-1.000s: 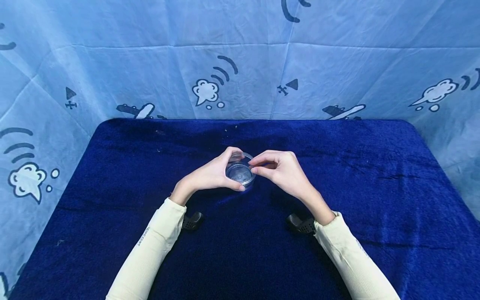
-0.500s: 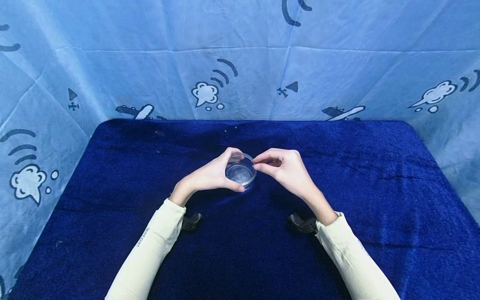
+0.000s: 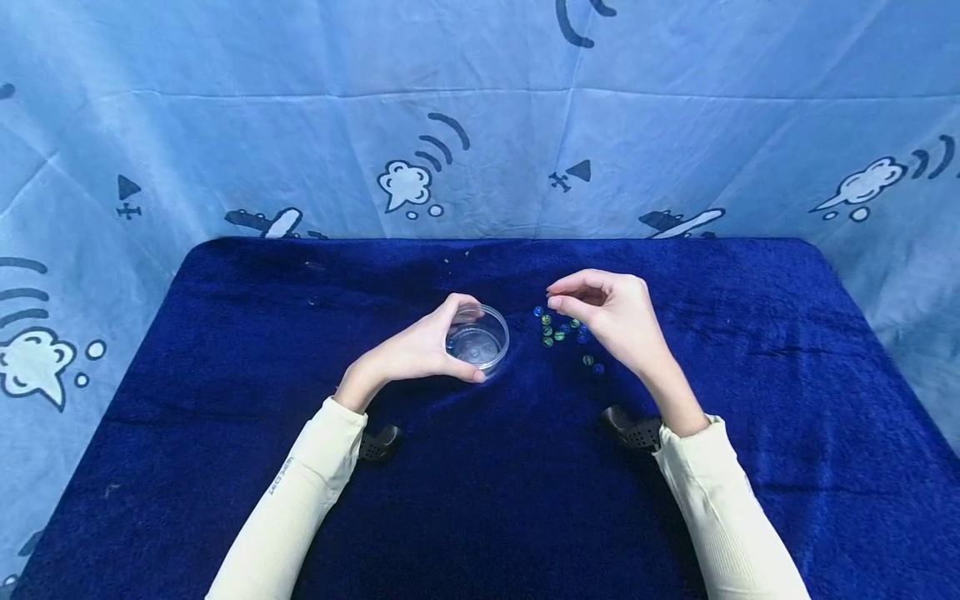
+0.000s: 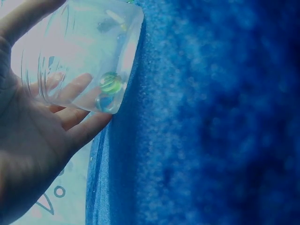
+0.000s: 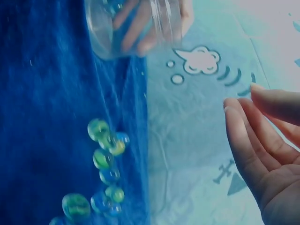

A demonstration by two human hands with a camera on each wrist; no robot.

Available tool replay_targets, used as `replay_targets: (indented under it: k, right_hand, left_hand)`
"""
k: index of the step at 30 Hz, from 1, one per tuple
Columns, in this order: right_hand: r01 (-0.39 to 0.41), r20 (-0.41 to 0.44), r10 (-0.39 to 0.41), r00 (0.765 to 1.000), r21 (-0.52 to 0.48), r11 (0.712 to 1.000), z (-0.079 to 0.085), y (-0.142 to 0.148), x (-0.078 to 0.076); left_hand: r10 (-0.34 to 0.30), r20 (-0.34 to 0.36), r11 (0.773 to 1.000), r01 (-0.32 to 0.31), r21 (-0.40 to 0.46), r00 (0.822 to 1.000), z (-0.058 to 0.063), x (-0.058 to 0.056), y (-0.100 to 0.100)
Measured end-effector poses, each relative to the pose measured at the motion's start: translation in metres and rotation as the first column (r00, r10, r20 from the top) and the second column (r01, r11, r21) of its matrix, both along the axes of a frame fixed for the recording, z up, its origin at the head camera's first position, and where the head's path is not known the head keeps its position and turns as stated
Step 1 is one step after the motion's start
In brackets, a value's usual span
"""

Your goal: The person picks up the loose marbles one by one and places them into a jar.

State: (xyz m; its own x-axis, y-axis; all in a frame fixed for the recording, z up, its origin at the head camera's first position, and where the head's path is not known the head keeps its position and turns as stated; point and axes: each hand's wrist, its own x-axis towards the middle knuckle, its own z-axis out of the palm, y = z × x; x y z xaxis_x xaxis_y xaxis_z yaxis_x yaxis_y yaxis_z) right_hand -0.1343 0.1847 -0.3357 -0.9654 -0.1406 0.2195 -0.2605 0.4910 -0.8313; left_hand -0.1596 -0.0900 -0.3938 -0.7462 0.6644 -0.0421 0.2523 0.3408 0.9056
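Observation:
My left hand (image 3: 420, 343) grips a clear round plastic jar (image 3: 491, 367), thumb on the near side and fingers round the far side. The jar stands on the cloth with its mouth uncovered. In the left wrist view a green marble (image 4: 111, 83) and a blue marble (image 4: 104, 101) show at the bottom of the jar. My right hand (image 3: 618, 317) hovers over several loose blue and green marbles (image 3: 547, 331) to the right of the jar. In the right wrist view a gap separates its thumb and fingers, with nothing visible between them.
A dark blue plush cloth (image 3: 480, 517) covers the table. Behind it hangs a light blue printed curtain (image 3: 480, 50). Black wrist cameras (image 3: 381, 444) sit under both forearms.
My right hand has moved from the jar's rim to the right and slightly away, uncovering the loose marbles. The left hand keeps its grip on the jar in nearly the same place.

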Motion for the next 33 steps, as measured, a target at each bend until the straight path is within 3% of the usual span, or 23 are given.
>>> replay_targets:
  k: [15,21,27,33]
  right_hand:
    - [0.089,0.011,-0.09,0.996,0.076,0.993,-0.009,0.026,-0.011]
    - [0.108,0.007,-0.111,0.994,0.162,0.981,-0.013,0.033,-0.013]
    - [0.102,0.042,-0.115,0.993,0.227,0.969,-0.019,0.042,-0.016]
    - [0.04,0.098,-0.066,0.993,0.244,0.969,-0.024,0.052,-0.018]
  left_hand:
    - [0.002,-0.004,1.0,-0.002,0.001,1.0,0.0,0.001,-0.001]
    - [0.0,-0.002,1.0,0.0,0.009,1.0,0.001,0.002,0.0]
    - [0.009,0.003,1.0,-0.009,0.007,1.0,0.001,0.003,0.001]
    - [0.008,-0.004,1.0,-0.008,0.008,1.0,0.002,0.004,0.002]
